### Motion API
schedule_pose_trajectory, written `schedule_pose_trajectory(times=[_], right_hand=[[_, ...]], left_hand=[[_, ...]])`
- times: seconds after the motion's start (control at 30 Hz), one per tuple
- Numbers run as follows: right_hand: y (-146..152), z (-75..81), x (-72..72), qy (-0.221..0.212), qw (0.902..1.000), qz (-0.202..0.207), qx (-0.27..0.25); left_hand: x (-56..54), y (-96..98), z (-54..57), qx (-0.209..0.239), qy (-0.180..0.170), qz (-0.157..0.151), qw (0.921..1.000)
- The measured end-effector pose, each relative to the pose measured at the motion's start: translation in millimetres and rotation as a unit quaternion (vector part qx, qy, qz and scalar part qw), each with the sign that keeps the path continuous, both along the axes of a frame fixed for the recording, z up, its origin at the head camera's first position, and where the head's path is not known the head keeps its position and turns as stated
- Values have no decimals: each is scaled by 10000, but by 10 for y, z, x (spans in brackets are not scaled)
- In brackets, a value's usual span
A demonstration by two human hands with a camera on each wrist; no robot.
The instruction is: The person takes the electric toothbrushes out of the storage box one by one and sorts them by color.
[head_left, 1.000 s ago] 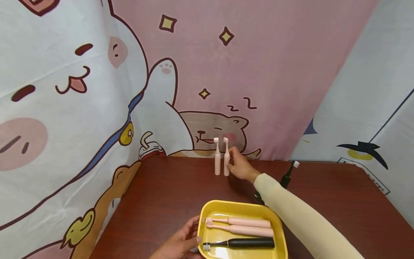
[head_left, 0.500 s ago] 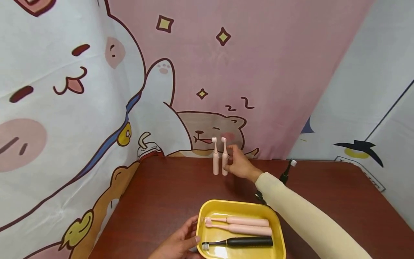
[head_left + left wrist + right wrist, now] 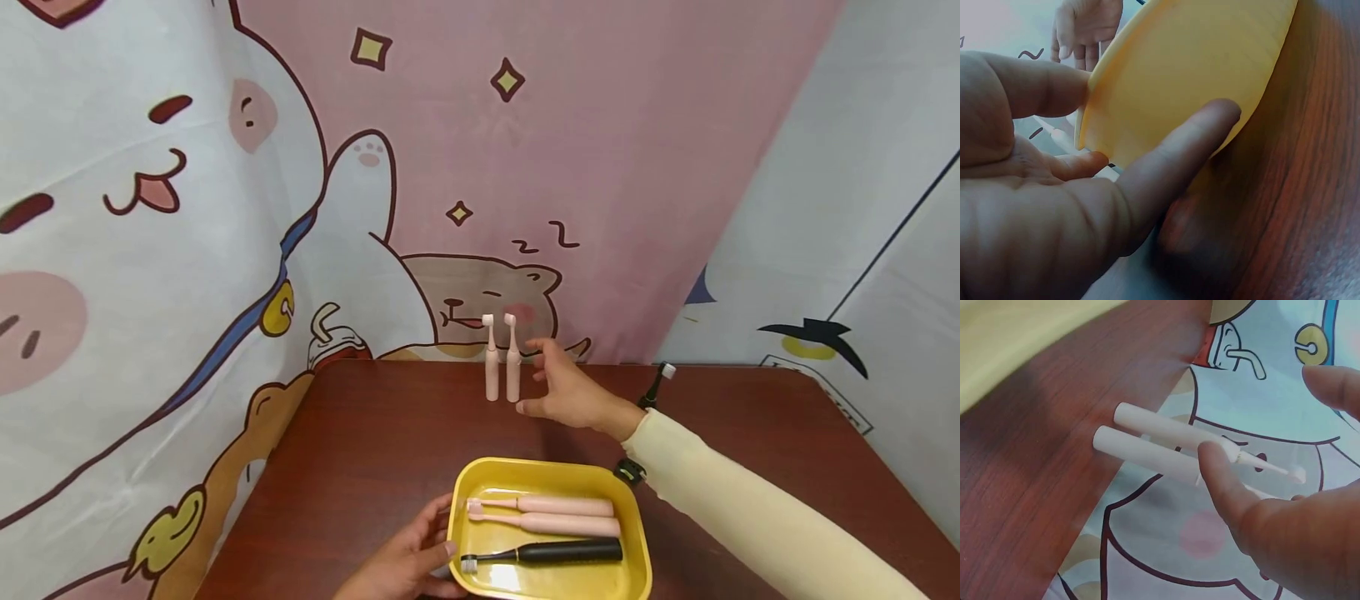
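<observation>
Two pale pink electric toothbrushes stand upright side by side at the back of the table, the left one (image 3: 492, 375) and the right one (image 3: 513, 377). Just right of them, my right hand (image 3: 573, 396) has its fingers and thumb spread, with nothing between them. At the front, my left hand (image 3: 408, 554) grips the left side of a yellow tray (image 3: 551, 464), its thumb at the rim. Inside the tray lie two pink toothbrushes (image 3: 570, 524) and, nearest me, a black toothbrush (image 3: 570, 552), heads to the left.
Behind my right forearm stands another black toothbrush (image 3: 657, 387), its lower part hidden. The brown table (image 3: 375, 442) ends at a cartoon-printed cloth (image 3: 600, 167) at the back and left. A small black object (image 3: 630, 472) shows at my right sleeve.
My right hand has let go of the right standing toothbrush and drawn slightly away to the right with its fingers spreading. The toothbrush stays upright. The left hand keeps its hold on the tray.
</observation>
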State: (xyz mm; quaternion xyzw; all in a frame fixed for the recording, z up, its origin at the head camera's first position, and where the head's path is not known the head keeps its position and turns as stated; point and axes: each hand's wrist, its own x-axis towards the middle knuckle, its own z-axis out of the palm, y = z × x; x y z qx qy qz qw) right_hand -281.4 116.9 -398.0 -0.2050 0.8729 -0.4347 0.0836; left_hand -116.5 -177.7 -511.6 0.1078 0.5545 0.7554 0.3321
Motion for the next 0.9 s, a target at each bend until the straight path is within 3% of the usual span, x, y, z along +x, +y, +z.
schedule_pose_trajectory(times=[0.27,0.4,0.57,0.73,0.9], right_hand=[[112,113,220,-97,9991,384,-138],[148,146,376,8,9951,965,-234],[151,134,569,60,9822,1851,-306],[139,50,704,-455,9665,2519,-192],[161,-74,748,-858,9509,2973,-91]], left_hand=[[-3,14,0,8,-101,70,9999],[3,16,-1,-45,-150,88,9998],[1,15,7,-169,-252,175,9994],[-1,7,2,-140,-317,180,9992],[0,8,-18,-79,-267,153,9995]])
